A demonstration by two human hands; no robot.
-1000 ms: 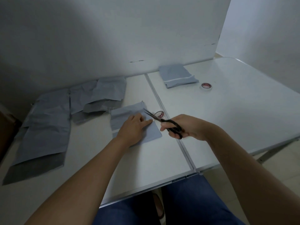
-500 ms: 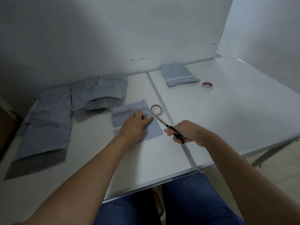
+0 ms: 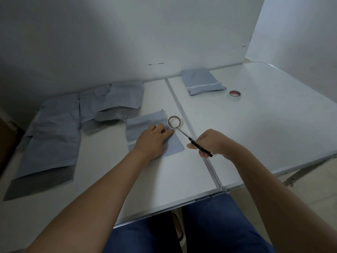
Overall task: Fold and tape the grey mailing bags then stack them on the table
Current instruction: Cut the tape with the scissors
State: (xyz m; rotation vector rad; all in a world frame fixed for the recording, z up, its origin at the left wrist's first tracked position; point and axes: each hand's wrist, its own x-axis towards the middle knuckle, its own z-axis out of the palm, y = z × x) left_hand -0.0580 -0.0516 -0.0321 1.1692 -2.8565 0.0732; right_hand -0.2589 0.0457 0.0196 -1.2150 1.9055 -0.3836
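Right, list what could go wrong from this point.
1. The scissors in the right hand point at the left hand, whose fingertips lie close to the blade tips; a slip could nick them.
2. The left hand alone presses the folded bag flat; lifting it may let the fold spring open.
3. The tape roll sits at the bag's edge by the blades and could be knocked away.
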